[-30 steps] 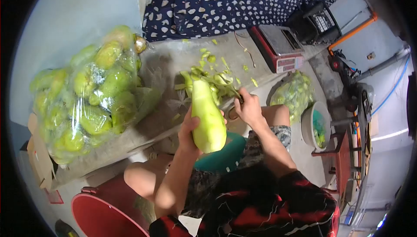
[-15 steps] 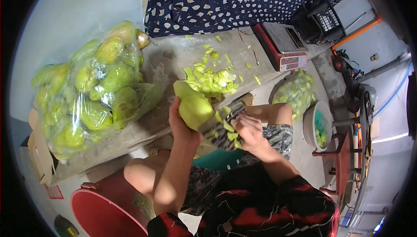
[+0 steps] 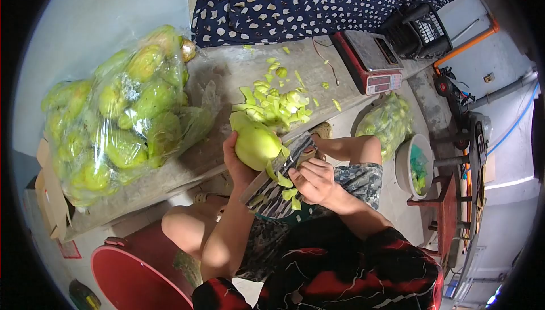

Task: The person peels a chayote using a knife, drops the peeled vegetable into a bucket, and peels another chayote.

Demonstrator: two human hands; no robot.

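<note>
My left hand [image 3: 238, 160] grips a large, rounded, pale green fruit [image 3: 254, 142] from its left and underside, over my lap. Fingers of my right hand [image 3: 312, 180] are wrapped round a knife with a broad, dark blade [image 3: 267, 195] mottled with pale streaks. The blade lies across the fruit's lower right side, and its handle is mostly hidden by the hand. Strips of green peel [image 3: 280, 178] hang from the fruit and rest on the blade. Beyond the fruit, a heap of peelings [image 3: 279, 101] lies on the concrete ledge [image 3: 216, 66].
A clear bag of green fruit [image 3: 122, 114] stands at left on the ledge. A red scale [image 3: 363, 63] sits at its right end. On the floor are another filled bag [image 3: 387, 121], a white bucket [image 3: 404, 168], a red tub [image 3: 133, 276] and a red wooden stool [image 3: 445, 210].
The blade has swung toward me and lower left, now less blurred. My right hand has shifted slightly left and down. A peel strip now hangs at the fruit's lower right.
</note>
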